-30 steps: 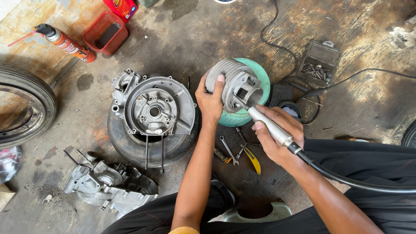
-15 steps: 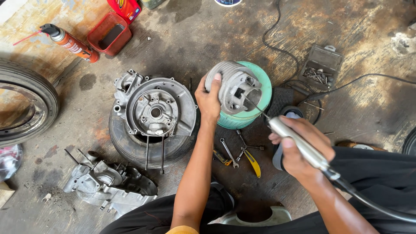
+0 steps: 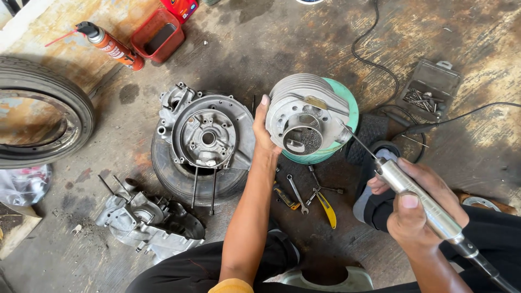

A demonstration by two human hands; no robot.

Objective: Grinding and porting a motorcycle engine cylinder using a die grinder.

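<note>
The left hand [image 3: 266,133] grips the side of a finned metal cylinder [image 3: 304,116], thumb up along its edge and fingers hidden behind it. The cylinder lies tilted with its open bore towards the camera and rests on a green round tub [image 3: 347,106] on the concrete floor [image 3: 260,49]. The right hand [image 3: 418,209] is closed around the silver body of a rotary tool [image 3: 418,198], thumb on top. The tool's thin bit [image 3: 355,140] points up and left, with its tip at the cylinder's edge; whether it touches the metal cannot be told. A black flexible shaft [image 3: 483,266] leads off from the tool's rear to the lower right.

Left of the cylinder, an engine case [image 3: 206,135] sits face up on a small tyre [image 3: 173,173], with two long studs hanging over the tyre's front. Below that lies another case half [image 3: 146,222]. A larger tyre [image 3: 38,125] lies at the left edge. Between the person's arms, spanners [image 3: 298,192] and yellow-handled pliers [image 3: 327,209] lie on the floor, just below the tub. At top left lie an orange spray can [image 3: 108,46] with a red straw and, beside it, a red tray [image 3: 157,35]. At the right stands an open grey case of bits [image 3: 429,89], with black cables [image 3: 380,70] curling near it. The person wears black trousers [image 3: 504,233].
</note>
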